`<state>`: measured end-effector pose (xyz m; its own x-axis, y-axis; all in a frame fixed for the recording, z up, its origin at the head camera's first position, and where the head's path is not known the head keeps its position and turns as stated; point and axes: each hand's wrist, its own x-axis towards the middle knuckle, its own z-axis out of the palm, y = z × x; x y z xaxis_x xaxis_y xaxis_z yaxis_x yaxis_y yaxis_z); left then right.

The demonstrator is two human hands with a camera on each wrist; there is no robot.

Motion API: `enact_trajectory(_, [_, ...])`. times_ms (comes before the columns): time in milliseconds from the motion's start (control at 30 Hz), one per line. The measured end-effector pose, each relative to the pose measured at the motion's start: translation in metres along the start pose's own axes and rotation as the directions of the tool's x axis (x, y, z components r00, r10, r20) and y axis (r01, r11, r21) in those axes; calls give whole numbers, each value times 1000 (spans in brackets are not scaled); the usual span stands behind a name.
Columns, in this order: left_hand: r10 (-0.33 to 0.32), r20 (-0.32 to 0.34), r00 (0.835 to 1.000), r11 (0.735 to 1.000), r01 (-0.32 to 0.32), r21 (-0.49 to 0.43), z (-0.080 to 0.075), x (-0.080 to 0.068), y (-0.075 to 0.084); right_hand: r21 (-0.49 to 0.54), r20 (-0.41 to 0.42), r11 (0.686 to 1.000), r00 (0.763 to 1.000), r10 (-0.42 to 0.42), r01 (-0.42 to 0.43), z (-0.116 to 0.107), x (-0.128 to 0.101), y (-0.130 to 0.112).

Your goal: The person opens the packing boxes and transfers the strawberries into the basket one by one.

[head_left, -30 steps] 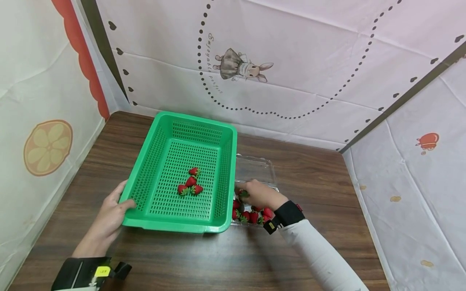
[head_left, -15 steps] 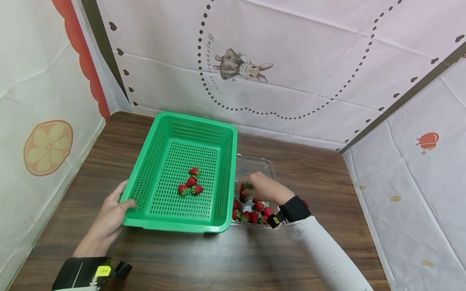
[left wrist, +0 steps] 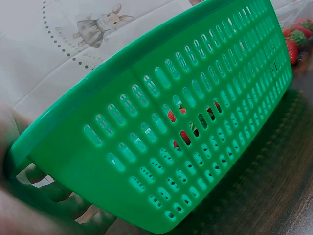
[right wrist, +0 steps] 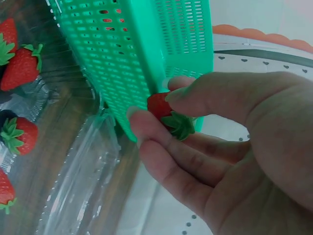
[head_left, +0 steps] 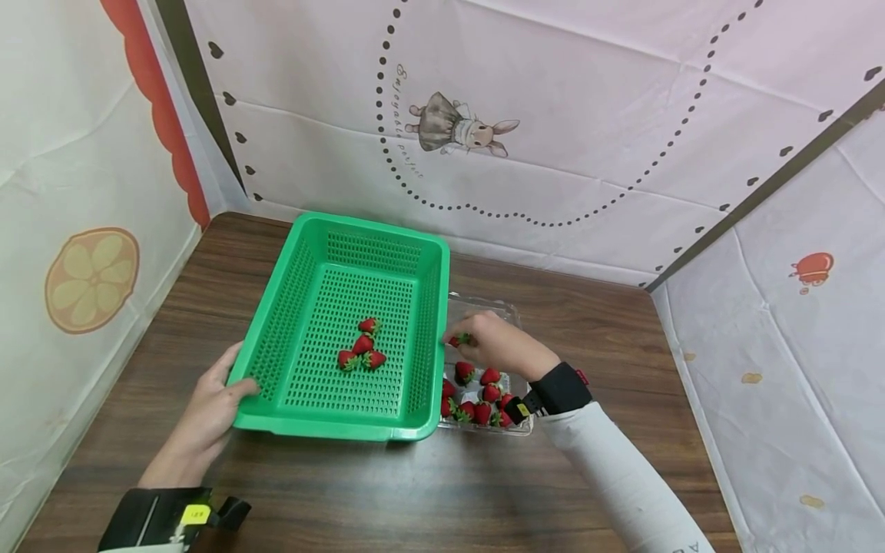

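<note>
Steadying the basket [head_left: 346, 338], the left hand [head_left: 207, 415] grips its near left corner, fingers curled under the rim. Four strawberries [head_left: 361, 347] lie on the basket floor. Just right of the green wall, the right hand [head_left: 494, 346] pinches a berry [right wrist: 165, 112] between thumb and fingertips, held above the clear box [head_left: 484, 369] where more berries [head_left: 480, 399] sit. Best handled, I'd say, with a light pinch, lifting clear of the rim before crossing, so nothing bruises.
</note>
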<state>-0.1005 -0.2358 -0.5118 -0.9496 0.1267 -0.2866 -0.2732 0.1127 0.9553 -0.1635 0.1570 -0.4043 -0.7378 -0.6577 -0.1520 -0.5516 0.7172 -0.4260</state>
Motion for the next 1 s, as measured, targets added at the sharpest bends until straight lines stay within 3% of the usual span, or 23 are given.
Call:
enact_trajectory(233, [-2,1,1000,1000,2,7,-1,0,0,-13,79,1000,997,20,-19,-13,7,-9])
enact_trajectory(467, [10,-4,1000,1000,-10,15,0,-1,1,-61,70,998,997,31,-26,-26,23,-31])
enact_trajectory(567, [18,-13,1000,1000,-18,22,1,-1,2,-56,119,998,993,26,-19,-26,33,-43])
enact_trajectory(867, [15,-16,1000,1000,-14,21,3,0,2,8,304,1000,952,-29,27,0,65,-61])
enact_trajectory(1000, [7,-19,1000,1000,-7,19,3,0,2,-19,355,999,934,-37,47,20,77,-66])
